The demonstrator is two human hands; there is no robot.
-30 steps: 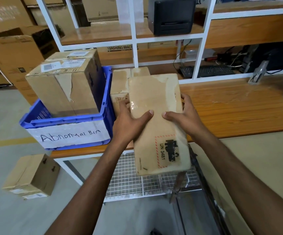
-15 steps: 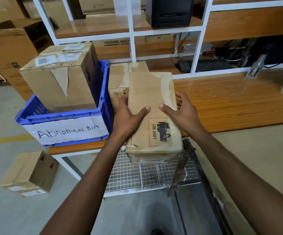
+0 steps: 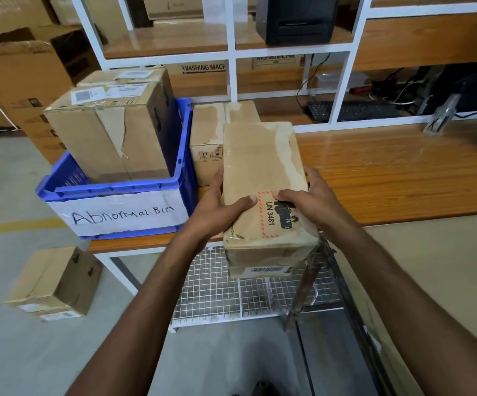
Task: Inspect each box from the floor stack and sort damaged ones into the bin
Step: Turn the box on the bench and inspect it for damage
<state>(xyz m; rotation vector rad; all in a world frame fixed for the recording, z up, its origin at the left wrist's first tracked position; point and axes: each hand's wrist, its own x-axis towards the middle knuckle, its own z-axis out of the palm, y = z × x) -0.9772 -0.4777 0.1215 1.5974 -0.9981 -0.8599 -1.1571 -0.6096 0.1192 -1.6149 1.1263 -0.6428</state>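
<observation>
Over the front edge of a wooden workbench (image 3: 388, 172), we see a person's left hand (image 3: 217, 212) and right hand (image 3: 308, 204) clamped on a long cardboard box (image 3: 260, 161), thumbs on its top and fingers wrapped round its sides. Its brown skin is scuffed, with a pale torn strip and glossy clear tape. A red-hatched label (image 3: 271, 221) reads "UN 3481", and a barcode sticker (image 3: 265, 270) sits on the near end. Just to the left, a blue plastic bin (image 3: 111, 190) carries white paper hand-lettered "Abnormal Bin". We count two cartons in it: the front carton (image 3: 108, 138), its facing peeled, and the rear carton (image 3: 125, 77). A squat box (image 3: 205, 138) stands on the bench between the bin and the held box. Floor cartons (image 3: 54, 281) lie at lower left; we cannot tell their number.
</observation>
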